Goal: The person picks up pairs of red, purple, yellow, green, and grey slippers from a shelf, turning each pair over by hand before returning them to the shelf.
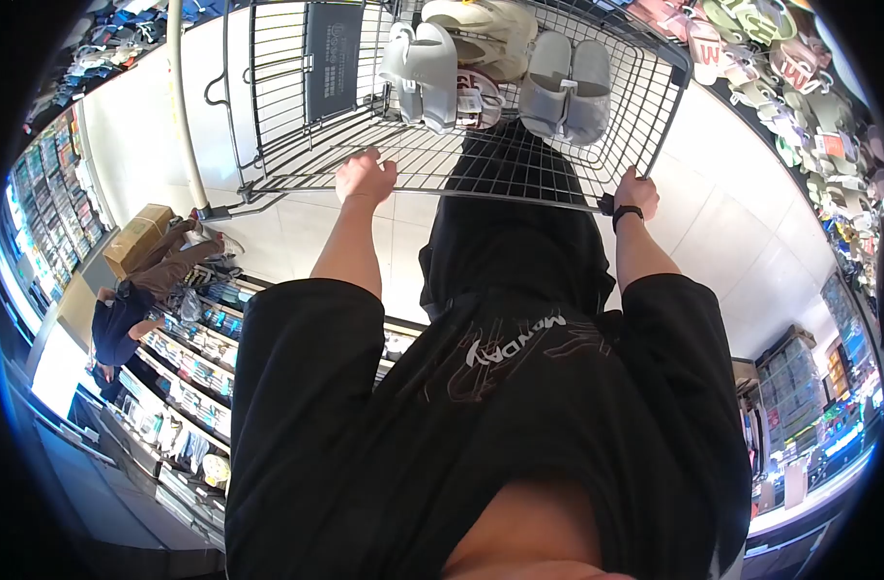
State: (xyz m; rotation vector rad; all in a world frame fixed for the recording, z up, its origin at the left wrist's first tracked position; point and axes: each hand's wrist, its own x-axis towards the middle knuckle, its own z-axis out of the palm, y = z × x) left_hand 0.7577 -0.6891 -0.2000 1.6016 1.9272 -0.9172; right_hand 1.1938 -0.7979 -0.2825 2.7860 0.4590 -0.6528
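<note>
A dark wire shopping cart (pixel 316 172) spans the top of the view, its near rim running across in front of my body. My left hand (pixel 365 179) is curled over the near rim, left of the middle. At the right corner my right hand (pixel 638 193), with a black band on its wrist, is wrapped around the rim. Inside the cart stand a pair of light grey slippers (pixel 421 72) and a pair of darker grey slides (pixel 566 89). Cream-coloured shoes (pixel 500 29) lie between them at the back, above a slipper with a red-brown pattern and a tag (pixel 479 100).
Racks full of slippers (pixel 751 72) line the upper right. On the left, a bent-over person (pixel 123 324) is beside a cardboard box (pixel 137 240) and stocked shelves (pixel 195 372). A pale pole (pixel 179 116) rises left of the cart. Pale floor tiles (pixel 722 208) surround it.
</note>
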